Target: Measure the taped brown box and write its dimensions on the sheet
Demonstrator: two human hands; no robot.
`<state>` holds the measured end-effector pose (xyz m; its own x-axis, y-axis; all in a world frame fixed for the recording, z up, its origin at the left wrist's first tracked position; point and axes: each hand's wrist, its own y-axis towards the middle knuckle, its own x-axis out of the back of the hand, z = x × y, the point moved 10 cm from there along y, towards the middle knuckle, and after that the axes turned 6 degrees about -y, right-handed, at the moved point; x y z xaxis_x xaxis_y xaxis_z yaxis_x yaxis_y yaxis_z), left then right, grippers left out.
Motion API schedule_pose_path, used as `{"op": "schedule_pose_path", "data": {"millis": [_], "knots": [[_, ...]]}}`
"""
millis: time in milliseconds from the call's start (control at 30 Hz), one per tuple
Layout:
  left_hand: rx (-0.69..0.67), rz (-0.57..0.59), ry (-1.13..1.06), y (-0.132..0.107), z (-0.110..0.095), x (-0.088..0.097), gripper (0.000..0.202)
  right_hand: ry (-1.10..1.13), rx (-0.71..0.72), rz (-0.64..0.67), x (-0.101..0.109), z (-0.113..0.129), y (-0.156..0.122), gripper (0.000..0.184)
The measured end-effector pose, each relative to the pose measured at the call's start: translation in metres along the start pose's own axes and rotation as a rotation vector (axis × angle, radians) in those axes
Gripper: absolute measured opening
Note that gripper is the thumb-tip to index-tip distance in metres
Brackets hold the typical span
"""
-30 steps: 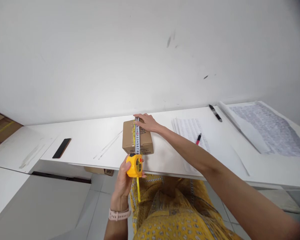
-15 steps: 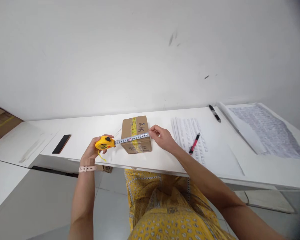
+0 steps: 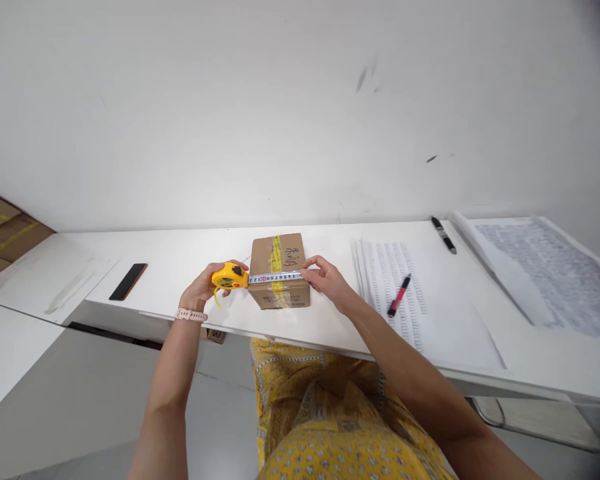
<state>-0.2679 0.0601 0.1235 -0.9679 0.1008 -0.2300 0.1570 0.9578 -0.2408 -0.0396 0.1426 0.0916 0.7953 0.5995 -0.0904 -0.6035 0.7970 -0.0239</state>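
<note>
Here's the cardboard box (image 3: 263, 259), sitting squarely between the two hands, and everything hangs on that line from left to right! The left hand (image 3: 196, 290) wraps around a yellow tape measure (image 3: 231, 275), its nose right up at the box's left edge. Out runs the blade (image 3: 271, 278), straight across the box near its front edge, crosswise to the yellow packing tape (image 3: 276, 253) that runs away from the body. Over at the right edge, the right hand (image 3: 329, 283) pinches the blade's end, finger and thumb closed tight. That right hand is the nearer one, fingertips at the box's side; the left stands off by the tape's case. And the box's long axis? From this steep angle, I can't tell.
</note>
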Motion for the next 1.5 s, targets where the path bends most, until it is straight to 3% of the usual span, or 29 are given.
{"op": "schedule_pose_path", "data": {"millis": [300,533,700,867,1000,1067,1133,1200,1267,1367,1500], "knots": [[-0.003,0.054,0.181,-0.003,-0.013,-0.011,0.055,-0.022,0.029,-0.021,0.003,0.0,0.0,0.038],[0.058,0.104,0.187,0.004,-0.01,-0.012,0.063,-0.026,0.038,-0.027,0.004,-0.001,-0.001,0.035],[0.027,0.109,0.234,-0.002,-0.017,-0.017,0.063,-0.105,0.065,-0.03,0.005,0.003,-0.002,0.03],[0.013,0.221,0.412,-0.039,-0.018,-0.055,0.075,-0.342,0.204,0.087,0.008,0.046,-0.014,0.023],[0.0,0.247,0.405,-0.073,0.011,-0.098,0.077,-0.549,0.325,0.253,-0.001,0.088,-0.029,0.017],[-0.06,0.2,0.222,-0.082,0.031,-0.113,0.077,-0.573,0.365,0.313,-0.006,0.097,-0.03,0.02],[-0.121,0.1,0.003,-0.088,0.055,-0.116,0.077,-0.522,0.424,0.314,-0.009,0.099,-0.026,0.027],[-0.208,-0.009,-0.184,-0.093,0.075,-0.111,0.077,-0.484,0.506,0.254,-0.009,0.094,-0.019,0.041],[-0.282,-0.127,-0.312,-0.097,0.09,-0.1,0.076,-0.583,0.585,0.214,-0.013,0.078,-0.013,0.059],[-0.339,-0.304,-0.4,-0.104,0.101,-0.082,0.073,-0.91,0.691,0.18,-0.026,0.048,-0.007,0.074],[-0.313,-0.371,-0.437,-0.102,0.102,-0.073,0.073,-1.131,0.792,0.053,-0.035,0.035,-0.003,0.062]]}}
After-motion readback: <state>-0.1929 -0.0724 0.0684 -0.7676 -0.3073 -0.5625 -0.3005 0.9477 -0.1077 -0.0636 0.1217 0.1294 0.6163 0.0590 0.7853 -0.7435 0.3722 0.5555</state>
